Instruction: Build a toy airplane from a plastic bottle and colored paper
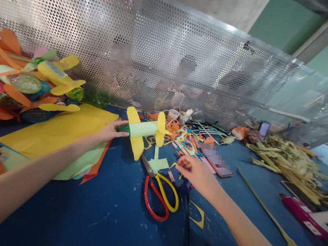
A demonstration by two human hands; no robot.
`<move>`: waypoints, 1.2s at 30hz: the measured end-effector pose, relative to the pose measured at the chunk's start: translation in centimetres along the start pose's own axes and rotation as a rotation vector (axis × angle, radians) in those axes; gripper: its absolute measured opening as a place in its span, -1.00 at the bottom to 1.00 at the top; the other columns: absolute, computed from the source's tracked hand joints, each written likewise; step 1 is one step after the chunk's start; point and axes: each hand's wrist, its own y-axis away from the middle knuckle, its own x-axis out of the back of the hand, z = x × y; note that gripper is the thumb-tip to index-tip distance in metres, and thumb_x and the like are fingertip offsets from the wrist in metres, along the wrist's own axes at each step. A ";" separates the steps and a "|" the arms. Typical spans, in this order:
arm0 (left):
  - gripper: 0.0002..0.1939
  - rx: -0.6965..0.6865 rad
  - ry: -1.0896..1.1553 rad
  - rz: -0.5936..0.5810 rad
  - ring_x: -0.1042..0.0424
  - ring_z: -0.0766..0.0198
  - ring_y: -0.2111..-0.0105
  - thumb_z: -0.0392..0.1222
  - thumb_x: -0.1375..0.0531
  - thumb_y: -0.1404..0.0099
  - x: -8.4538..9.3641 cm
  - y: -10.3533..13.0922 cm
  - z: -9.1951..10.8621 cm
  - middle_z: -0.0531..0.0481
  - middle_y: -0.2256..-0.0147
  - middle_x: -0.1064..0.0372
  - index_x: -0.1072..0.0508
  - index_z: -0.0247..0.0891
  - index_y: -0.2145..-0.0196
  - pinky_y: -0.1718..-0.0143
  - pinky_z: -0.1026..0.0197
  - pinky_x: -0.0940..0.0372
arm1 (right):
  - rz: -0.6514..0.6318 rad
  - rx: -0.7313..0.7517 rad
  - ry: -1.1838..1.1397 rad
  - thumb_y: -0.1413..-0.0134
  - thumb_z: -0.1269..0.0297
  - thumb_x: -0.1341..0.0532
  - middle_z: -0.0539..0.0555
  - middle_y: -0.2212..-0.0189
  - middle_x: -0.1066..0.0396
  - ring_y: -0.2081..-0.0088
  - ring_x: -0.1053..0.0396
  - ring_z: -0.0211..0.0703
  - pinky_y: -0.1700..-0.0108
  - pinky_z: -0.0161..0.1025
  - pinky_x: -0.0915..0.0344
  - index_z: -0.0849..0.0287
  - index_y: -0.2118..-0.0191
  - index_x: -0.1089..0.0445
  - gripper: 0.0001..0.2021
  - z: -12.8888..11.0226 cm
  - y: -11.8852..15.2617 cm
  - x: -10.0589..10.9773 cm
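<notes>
My left hand [114, 131] is closed round the green bottle end of a toy airplane [144, 129]. Pale green paper wraps the plane's body, and its wings and tail are yellow paper. To the right, my right hand [190, 167] hovers over the table with its fingers curled together; what they hold, if anything, I cannot make out. A thin yellow paper scrap [173, 164] shows by its fingertips. Between the hands lie scissors [158, 193] with one red and one yellow handle, their blades partly under pale green paper pieces [160, 164]. A dark blue tool [186, 186] with a black cord sits below my right hand.
Finished-looking paper-and-bottle planes [56, 75] pile up at the left, beside coloured paper sheets [65, 129]. Paper scraps [185, 136] and a phone [218, 164] lie behind my right hand. Dry plant strips [296, 153] are at the right. A perforated metal panel [164, 54] stands behind.
</notes>
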 end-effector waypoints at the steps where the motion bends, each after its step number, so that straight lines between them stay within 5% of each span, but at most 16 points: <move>1: -0.29 0.001 -0.014 -0.011 -0.17 -0.02 -0.10 0.07 -0.29 0.02 0.0 0.0 0.1 -0.15 -0.11 -0.19 -0.28 -0.23 -0.07 -0.12 -0.01 -0.04 | 0.038 0.044 0.050 0.05 0.25 -0.20 0.09 0.34 -0.46 0.34 -0.41 -0.12 0.29 -0.24 -0.29 0.14 0.28 -0.38 -0.84 -0.6 -0.9 -0.4; 4: -0.28 0.009 -0.064 -0.048 -0.24 -0.04 -0.04 0.06 -0.30 0.02 0.1 0.1 0.3 -0.12 -0.06 -0.27 -0.28 -0.22 -0.08 -0.07 0.00 -0.13 | 0.008 0.099 0.153 0.09 0.33 -0.22 0.16 0.27 -0.42 0.22 -0.36 -0.05 0.18 -0.18 -0.23 0.19 0.30 -0.41 -0.84 -1.7 -3.1 -1.9; 9: -0.32 0.026 -0.112 -0.064 -0.30 0.01 0.00 0.02 -0.28 0.00 0.0 0.2 0.5 -0.07 0.02 -0.36 -0.27 -0.18 -0.08 -0.02 0.02 -0.19 | -0.118 0.106 0.078 0.06 0.33 -0.18 0.06 0.43 -0.41 0.37 -0.36 -0.16 0.31 -0.26 -0.23 0.18 0.46 -0.37 -0.94 -1.2 -4.2 -2.7; 12: -0.32 0.011 -0.141 -0.065 -0.30 0.01 0.00 0.03 -0.28 0.01 -0.1 0.2 0.5 -0.07 0.01 -0.35 -0.28 -0.19 -0.07 -0.01 0.01 -0.19 | -0.129 0.123 -0.011 -0.02 0.34 -0.11 0.00 0.46 -0.41 0.40 -0.36 -0.20 0.34 -0.29 -0.23 0.16 0.42 -0.31 -0.93 -0.8 -4.2 -1.2; 19: -0.33 -0.022 -0.180 -0.075 -0.29 0.03 0.00 0.03 -0.29 0.04 -0.4 0.4 0.4 -0.07 -0.02 -0.32 -0.31 -0.20 -0.04 -0.04 0.04 -0.17 | 0.075 0.241 -0.337 -0.02 0.24 -0.14 0.05 0.35 -0.42 0.29 -0.38 -0.18 0.20 -0.24 -0.26 0.16 0.30 -0.31 -0.86 -2.8 -7.5 2.7; 28: -0.35 -0.059 -0.114 -0.099 -0.38 0.07 0.11 -0.08 -0.30 0.03 -0.7 0.4 -0.1 -0.08 0.07 -0.38 -0.28 -0.20 -0.03 0.06 0.04 -0.25 | 0.020 0.298 -0.321 0.02 0.31 -0.15 0.03 0.40 -0.42 0.34 -0.35 -0.25 0.22 -0.28 -0.24 0.23 0.39 -0.36 -0.89 -6.0 -13.0 -3.1; 36: -0.42 -0.075 -0.129 -0.082 -0.34 0.07 0.06 -0.13 -0.28 0.02 -0.6 0.7 1.0 -0.09 0.03 -0.34 -0.32 -0.23 0.01 0.02 0.06 -0.22 | -0.008 0.242 -0.265 0.04 0.31 -0.14 0.03 0.47 -0.42 0.43 -0.33 -0.23 0.32 -0.30 -0.22 0.26 0.41 -0.40 -0.86 -5.9 -13.8 -3.6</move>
